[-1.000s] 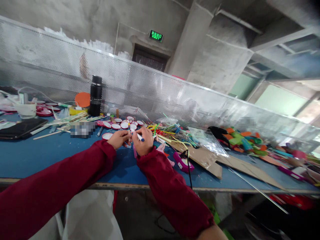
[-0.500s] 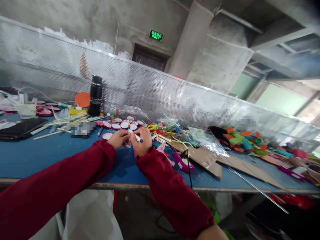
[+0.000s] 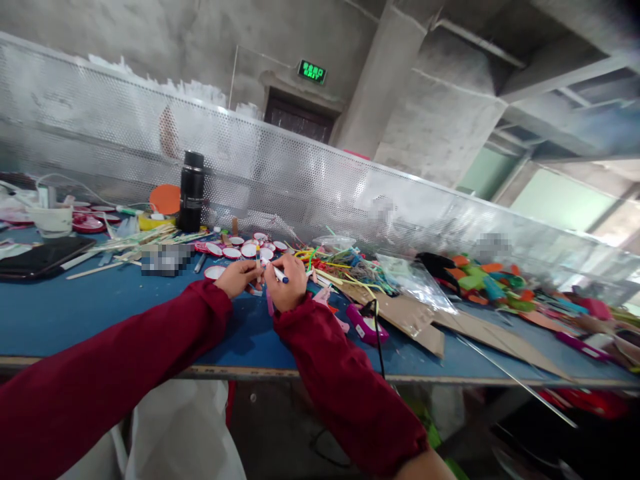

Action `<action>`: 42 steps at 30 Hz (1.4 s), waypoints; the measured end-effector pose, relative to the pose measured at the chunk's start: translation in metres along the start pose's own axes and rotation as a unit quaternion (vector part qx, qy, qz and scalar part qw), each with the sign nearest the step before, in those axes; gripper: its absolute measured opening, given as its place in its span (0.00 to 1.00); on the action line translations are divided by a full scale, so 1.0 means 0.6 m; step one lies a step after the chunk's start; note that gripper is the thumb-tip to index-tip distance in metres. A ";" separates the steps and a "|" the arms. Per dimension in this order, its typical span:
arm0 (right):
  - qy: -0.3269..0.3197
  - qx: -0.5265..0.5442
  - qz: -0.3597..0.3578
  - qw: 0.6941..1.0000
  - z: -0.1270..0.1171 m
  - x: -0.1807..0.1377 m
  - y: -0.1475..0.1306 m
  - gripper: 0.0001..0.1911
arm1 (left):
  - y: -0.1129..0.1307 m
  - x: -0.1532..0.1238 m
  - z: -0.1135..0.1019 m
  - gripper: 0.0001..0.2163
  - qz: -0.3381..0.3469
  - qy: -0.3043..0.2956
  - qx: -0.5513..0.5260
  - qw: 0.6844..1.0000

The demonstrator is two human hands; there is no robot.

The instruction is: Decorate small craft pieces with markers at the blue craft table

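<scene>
Over the blue table, my left hand (image 3: 239, 279) is closed, pinching a small thin stick (image 3: 258, 257) that stands upright with yellow and blue marks near its top. Just right of it, my right hand (image 3: 289, 283) grips a white marker (image 3: 280, 275) with a dark blue end pointing right. A small gap separates the marker from the stick. Behind both hands lie several round white lids with red rims (image 3: 249, 250). A pink piece (image 3: 324, 297) lies beside my right wrist.
A black bottle (image 3: 191, 193) stands behind to the left, near a phone (image 3: 47, 258) and loose wooden sticks (image 3: 107, 260). To the right are a purple glue-gun-like tool (image 3: 367, 325) with a black cord, cardboard strips (image 3: 395, 310), tangled coloured cords (image 3: 350, 263) and a perforated metal screen (image 3: 310, 173).
My right hand has shifted slightly right with the marker, away from the stick, uncovering more of it. My left hand stays in place.
</scene>
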State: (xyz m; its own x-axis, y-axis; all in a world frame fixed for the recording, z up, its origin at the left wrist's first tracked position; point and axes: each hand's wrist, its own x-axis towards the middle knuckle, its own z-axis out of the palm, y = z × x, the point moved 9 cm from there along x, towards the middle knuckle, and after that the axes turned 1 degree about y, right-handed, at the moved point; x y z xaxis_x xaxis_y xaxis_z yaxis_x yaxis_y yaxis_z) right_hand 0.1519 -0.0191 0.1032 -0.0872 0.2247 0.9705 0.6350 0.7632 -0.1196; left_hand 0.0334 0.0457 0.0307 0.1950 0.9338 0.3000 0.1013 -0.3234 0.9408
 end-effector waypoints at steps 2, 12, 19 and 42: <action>-0.003 0.004 -0.004 1.000 0.001 0.000 -0.002 0.07 | 0.001 0.000 0.001 0.15 0.002 -0.003 0.001 1.000; -0.003 0.014 -0.005 1.000 0.003 -0.002 -0.002 0.07 | 0.000 0.001 0.000 0.15 -0.003 0.000 0.000 1.000; -0.004 0.004 0.002 1.000 0.001 -0.001 -0.001 0.07 | 0.000 0.001 -0.001 0.16 0.000 0.003 0.002 1.000; -0.004 0.003 -0.010 1.000 0.003 -0.002 -0.004 0.07 | 0.000 0.001 -0.002 0.16 -0.002 0.006 -0.002 1.000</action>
State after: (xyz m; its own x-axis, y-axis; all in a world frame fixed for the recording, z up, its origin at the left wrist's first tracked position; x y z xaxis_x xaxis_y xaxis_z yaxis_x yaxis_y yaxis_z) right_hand 0.1492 -0.0198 0.1021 -0.1061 0.2151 0.9708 0.6279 0.7715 -0.1023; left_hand 0.0325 0.0461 0.0311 0.1838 0.9366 0.2982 0.0990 -0.3195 0.9424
